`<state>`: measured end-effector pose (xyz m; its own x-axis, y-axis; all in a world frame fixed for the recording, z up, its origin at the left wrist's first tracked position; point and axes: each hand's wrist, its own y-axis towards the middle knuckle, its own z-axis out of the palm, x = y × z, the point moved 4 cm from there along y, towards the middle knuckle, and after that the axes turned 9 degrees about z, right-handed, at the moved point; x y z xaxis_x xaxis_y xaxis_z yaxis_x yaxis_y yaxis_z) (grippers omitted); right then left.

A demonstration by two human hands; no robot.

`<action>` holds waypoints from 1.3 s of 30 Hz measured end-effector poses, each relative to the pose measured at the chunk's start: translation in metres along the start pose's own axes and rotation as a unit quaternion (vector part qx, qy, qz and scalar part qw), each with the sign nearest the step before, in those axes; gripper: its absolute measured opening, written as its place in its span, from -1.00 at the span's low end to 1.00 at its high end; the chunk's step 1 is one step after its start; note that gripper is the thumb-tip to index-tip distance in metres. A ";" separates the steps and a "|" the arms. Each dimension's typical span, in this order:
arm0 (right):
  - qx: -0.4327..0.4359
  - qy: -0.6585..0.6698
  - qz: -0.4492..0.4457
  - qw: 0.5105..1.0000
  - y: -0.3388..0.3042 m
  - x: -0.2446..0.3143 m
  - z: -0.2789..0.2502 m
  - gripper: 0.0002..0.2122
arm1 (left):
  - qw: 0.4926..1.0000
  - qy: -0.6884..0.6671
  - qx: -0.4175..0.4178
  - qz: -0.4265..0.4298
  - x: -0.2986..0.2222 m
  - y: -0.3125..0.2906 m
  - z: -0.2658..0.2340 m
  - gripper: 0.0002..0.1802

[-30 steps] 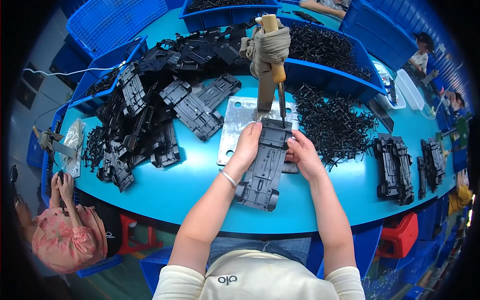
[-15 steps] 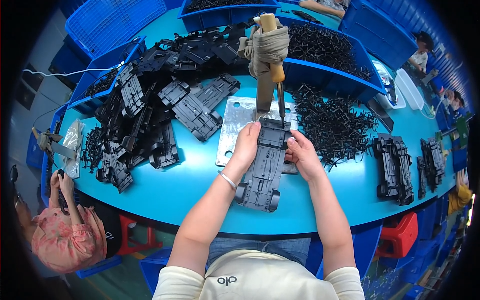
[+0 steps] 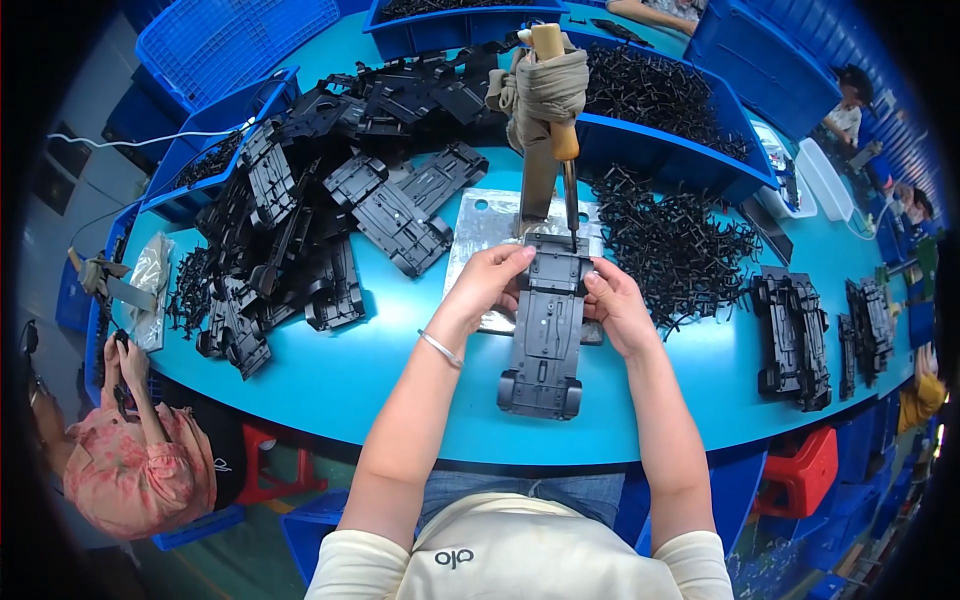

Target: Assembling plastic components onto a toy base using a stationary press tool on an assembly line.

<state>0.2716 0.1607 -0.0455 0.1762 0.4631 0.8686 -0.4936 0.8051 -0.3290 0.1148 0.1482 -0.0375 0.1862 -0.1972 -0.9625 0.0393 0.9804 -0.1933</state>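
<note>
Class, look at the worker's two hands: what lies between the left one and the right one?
A black chassis, gripped by the left hand and the right hand, as the head view shows.

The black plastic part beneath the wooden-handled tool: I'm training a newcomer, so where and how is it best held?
Probably by both long edges of the black plastic part, near its far end, from left and right. It is long, fairly flat and runs front to back, its sides facing outward. The wooden-handled tool points down at the far end, so avoid the top face there.
</note>
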 end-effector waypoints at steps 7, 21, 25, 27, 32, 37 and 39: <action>-0.024 -0.038 0.020 0.999 0.001 0.003 -0.003 -0.72 | 0.999 -0.046 -0.015 -0.007 0.006 0.002 0.003 -0.70; -0.041 0.108 -0.029 0.993 0.003 0.013 -0.019 -0.81 | 0.998 -0.047 -0.033 -0.026 0.009 0.038 0.034 -0.66; -0.058 0.113 -0.043 0.991 0.006 0.015 -0.019 -0.78 | 0.992 -0.123 -0.017 -0.003 0.012 0.048 0.038 -0.65; -0.061 0.117 -0.045 0.990 0.007 0.016 -0.021 -0.79 | 0.991 -0.131 -0.007 -0.010 0.010 0.048 0.038 -0.64; -0.053 0.122 -0.055 0.990 0.007 0.017 -0.021 -0.81 | 0.989 -0.145 -0.011 -0.023 0.003 0.043 0.041 -0.66; -0.065 0.111 -0.051 0.990 0.005 0.017 -0.022 -0.83 | 0.986 -0.164 -0.009 -0.005 0.005 0.044 0.045 -0.67; -0.072 0.110 -0.048 0.990 0.005 0.017 -0.022 -0.83 | 0.987 -0.160 -0.012 -0.002 0.005 0.045 0.044 -0.67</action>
<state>0.2906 0.1810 -0.0401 0.4047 0.4386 0.8024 -0.3410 0.8866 -0.3126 0.1604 0.1908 -0.0426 0.4872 -0.1879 -0.8528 0.0181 0.9785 -0.2053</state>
